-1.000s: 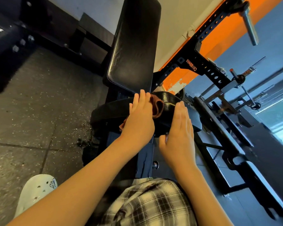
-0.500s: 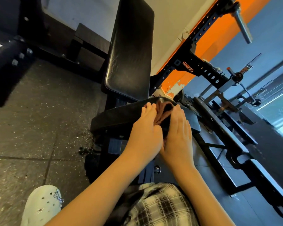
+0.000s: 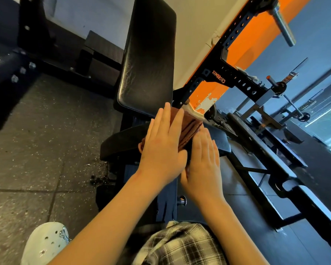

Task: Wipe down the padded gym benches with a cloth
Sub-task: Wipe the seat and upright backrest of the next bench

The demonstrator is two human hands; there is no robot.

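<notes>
A black padded bench stands in front of me, with a raised backrest pad (image 3: 148, 60) and a lower seat pad (image 3: 122, 140). A brown cloth (image 3: 189, 129) lies folded on the seat pad. My left hand (image 3: 161, 146) presses flat on the cloth with straight fingers reaching toward the backrest. My right hand (image 3: 203, 159) lies flat beside it, fingers straight, touching the cloth's right edge and the seat pad. Most of the cloth is hidden under my left hand.
A black perforated rack upright (image 3: 224, 77) with a steel peg (image 3: 283, 29) rises to the right of the bench. Black frame rails (image 3: 275, 165) run along the floor at right. Speckled rubber flooring (image 3: 36, 131) lies at left, and my white shoe (image 3: 44, 243) is at bottom left.
Both hands have slid forward along the seat pad toward the backrest, pushing the cloth with them. My right hand has closed in next to my left.
</notes>
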